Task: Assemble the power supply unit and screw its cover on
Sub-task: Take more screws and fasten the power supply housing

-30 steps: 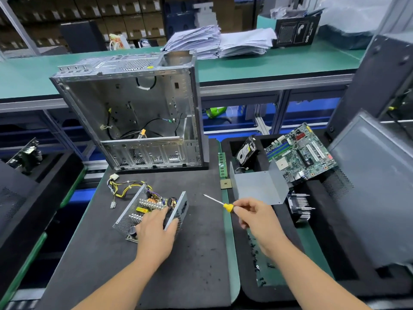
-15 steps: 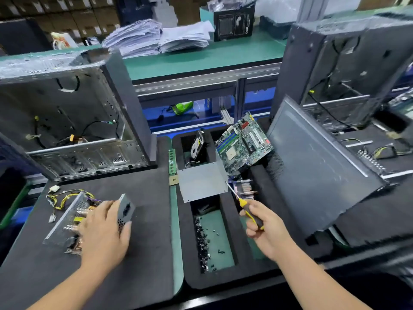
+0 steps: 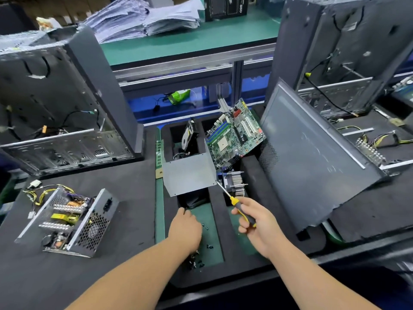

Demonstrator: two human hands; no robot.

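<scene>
The left hand [image 3: 184, 227] reaches down, palm under, into the near tray compartment [image 3: 210, 249] where the small dark screws [image 3: 209, 246] lie, but whether its fingers already pinch one I cannot tell; the right hand [image 3: 259, 224] grips the yellow-handled screwdriver [image 3: 237, 203], its tip pointing far and left. The loose cover [image 3: 190, 173] lies just beyond the left hand, bridging the tray compartments, so I judge this hand is nearer to it. The open power supply unit [image 3: 69, 220] rests on the table [image 3: 125, 220], well apart to the left, its long axis running near to far.
</scene>
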